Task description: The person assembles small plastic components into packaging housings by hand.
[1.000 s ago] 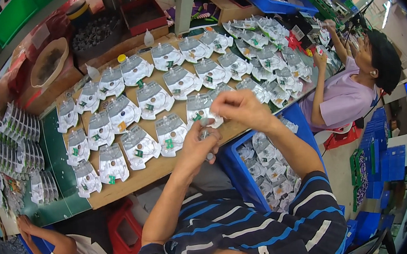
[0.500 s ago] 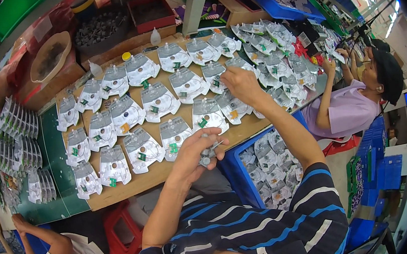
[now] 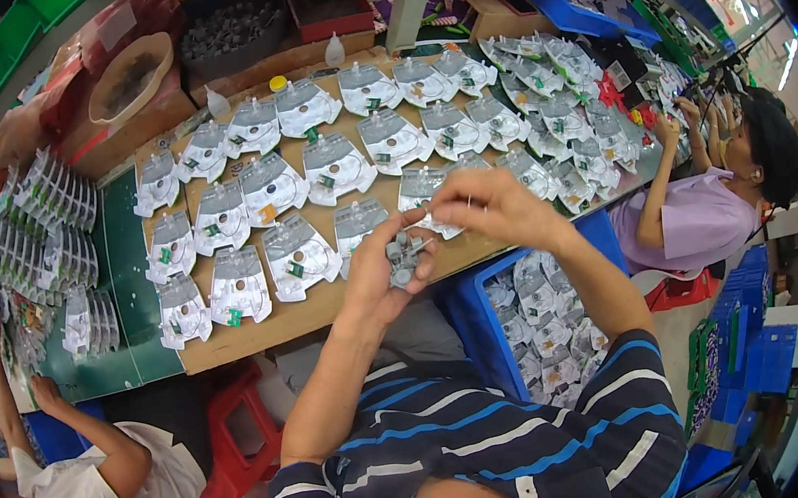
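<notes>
My left hand (image 3: 380,273) is cupped palm up over the near edge of the board. Its fingers curl round several small grey plastic parts (image 3: 406,256), some with thin pins sticking out. My right hand (image 3: 500,206) is beside it with thumb and fingertips pinched together near the left fingertips. A thin pin shows by the right fingers, but what they pinch is too small to make out. Beyond both hands, silver-grey fan-shaped housings (image 3: 339,167) lie in rows, many with small green or orange pieces and wires. My hands partly cover the housings nearest them.
More housings (image 3: 570,121) are heaped at right. A blue crate (image 3: 472,324) holding housings stands by my right side. Stacked housings (image 3: 40,226) are at left. Behind the board (image 3: 209,354) are a dark tub (image 3: 233,46) and a red tray (image 3: 329,6). Co-workers sit on both sides.
My right hand has come back from a housing in the middle row to my left hand, fingertips pinched. The left hand keeps its grey parts. The view has shifted slightly.
</notes>
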{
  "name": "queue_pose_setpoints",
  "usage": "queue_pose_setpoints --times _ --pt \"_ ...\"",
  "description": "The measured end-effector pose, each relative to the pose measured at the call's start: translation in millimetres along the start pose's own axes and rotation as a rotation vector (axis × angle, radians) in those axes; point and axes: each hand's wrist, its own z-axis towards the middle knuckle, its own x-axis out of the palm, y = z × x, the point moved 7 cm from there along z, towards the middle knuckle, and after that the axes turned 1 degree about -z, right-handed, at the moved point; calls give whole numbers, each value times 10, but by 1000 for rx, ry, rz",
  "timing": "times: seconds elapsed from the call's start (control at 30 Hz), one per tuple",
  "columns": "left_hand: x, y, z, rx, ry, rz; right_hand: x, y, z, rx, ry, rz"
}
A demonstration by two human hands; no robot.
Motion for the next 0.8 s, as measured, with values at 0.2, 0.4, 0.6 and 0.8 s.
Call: queue_pose_setpoints --times 0.2,0.4,0.6,0.8 --pt "15 25 85 10 26 10 123 194 -156 -58 -78 -87" --pt "-10 -5 144 -46 -29 -3 -26 250 -42 -185 -145 -92" --pt "143 -155 126 -5 -49 149 -992 -574 670 -168 -638 -590" --pt "110 -238 72 -18 8 258 -865 -1250 1197 -119 -490 -860"
